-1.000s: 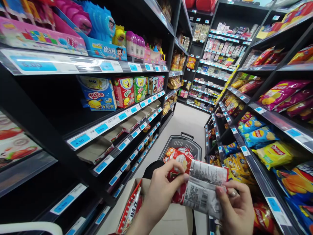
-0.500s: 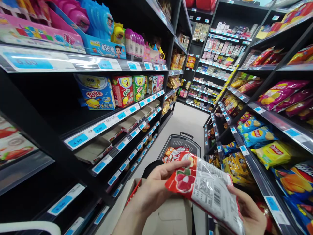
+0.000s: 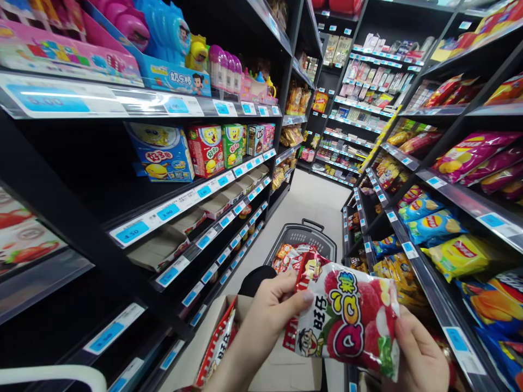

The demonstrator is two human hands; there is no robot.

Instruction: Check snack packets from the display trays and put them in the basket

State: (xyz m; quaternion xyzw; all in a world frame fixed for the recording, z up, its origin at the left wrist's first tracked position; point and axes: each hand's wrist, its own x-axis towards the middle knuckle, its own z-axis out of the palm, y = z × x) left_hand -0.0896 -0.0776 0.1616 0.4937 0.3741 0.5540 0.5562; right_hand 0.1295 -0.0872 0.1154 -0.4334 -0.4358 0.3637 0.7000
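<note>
Between my two hands is a red and white bag of QQ gummy candy (image 3: 355, 318), its printed front with lychee pictures facing up at me. My left hand (image 3: 278, 305) pinches the striped left end, thumb on top. At the other end, my right hand (image 3: 420, 348) grips the bag's edge, thumb on the front and the other fingers partly hidden behind it. Below my left forearm sits an open cardboard box (image 3: 281, 370) with another red striped candy bag (image 3: 218, 343) standing inside. Just beyond the held bag, red and orange packets (image 3: 292, 256) lie in a grey shopping basket (image 3: 329, 245).
On the left, black shelves carry cookie boxes (image 3: 163, 152), toy candies (image 3: 167, 32) and blue price tags (image 3: 133, 233). Chip bags (image 3: 433, 224) fill the right shelves. The pale aisle floor (image 3: 314, 190) leads to a back shelf (image 3: 363, 103). A white curved bar (image 3: 53, 375) is at lower left.
The candy bag has been flipped from its barcode back to its printed front, both hands staying on it. A striped bag in the cardboard box shows more clearly.
</note>
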